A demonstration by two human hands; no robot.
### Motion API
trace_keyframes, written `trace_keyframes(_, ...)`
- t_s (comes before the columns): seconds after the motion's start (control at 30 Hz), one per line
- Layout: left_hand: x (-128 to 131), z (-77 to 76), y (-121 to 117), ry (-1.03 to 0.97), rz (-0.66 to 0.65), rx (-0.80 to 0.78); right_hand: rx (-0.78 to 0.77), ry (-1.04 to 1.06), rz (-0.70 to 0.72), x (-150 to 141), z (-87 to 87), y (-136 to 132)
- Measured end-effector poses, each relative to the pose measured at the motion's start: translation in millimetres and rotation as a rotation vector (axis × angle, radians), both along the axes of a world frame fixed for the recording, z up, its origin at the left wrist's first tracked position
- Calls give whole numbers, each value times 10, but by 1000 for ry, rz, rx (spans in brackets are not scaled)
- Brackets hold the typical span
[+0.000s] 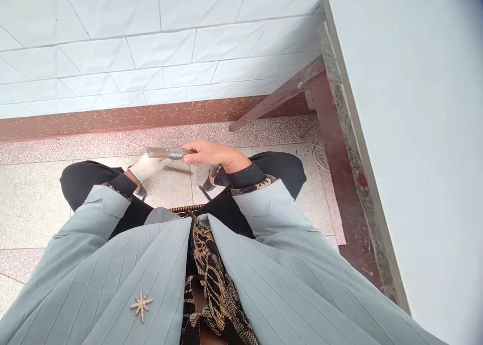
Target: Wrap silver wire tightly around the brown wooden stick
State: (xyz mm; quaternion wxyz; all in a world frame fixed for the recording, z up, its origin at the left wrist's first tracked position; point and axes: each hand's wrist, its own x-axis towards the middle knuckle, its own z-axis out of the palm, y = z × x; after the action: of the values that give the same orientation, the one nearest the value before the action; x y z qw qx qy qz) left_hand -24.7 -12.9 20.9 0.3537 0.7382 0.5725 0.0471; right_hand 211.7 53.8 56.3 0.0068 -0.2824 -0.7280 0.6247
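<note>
My right hand (206, 152) is bare and closed round the handle of a thick brownish tool with silvery wire wound about its middle (162, 153). This tool points left, and its far end passes in front of my left hand (146, 168), which wears a white glove. The tool hides the left fingers in part, so their grip does not show. Close to the gloved fingertips is a thin reddish-brown stick (180, 170); whether it lies on the floor or touches the glove is unclear.
My bent knees in black trousers flank the hands. A white-topped table (415, 134) with reddish-brown legs stands to the right. Ahead is a white tiled wall (162, 48) with a red-brown skirting. A pale cable (320, 156) lies on the speckled floor by the table. A woven seat edge (186, 208) shows below.
</note>
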Motion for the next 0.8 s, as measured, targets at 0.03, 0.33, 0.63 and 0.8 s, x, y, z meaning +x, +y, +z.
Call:
trace_keyframes(0.03, 30, -30, -40, 7, -6, -8, -9, -12, -99, -3, -15, -6)
trace_keyframes(0.33, 176, -17, -168, 316, -217, 14, 269, -321, -305, -25, -266, 111)
trace_keyframes(0.63, 155, 68, -112, 469, -392, 97, 340, -595, 262, -122, -437, 46)
trace_keyframes(0.8, 58, -32, -71, 164, -267, 66, 20, -408, 512, -133, -316, -22)
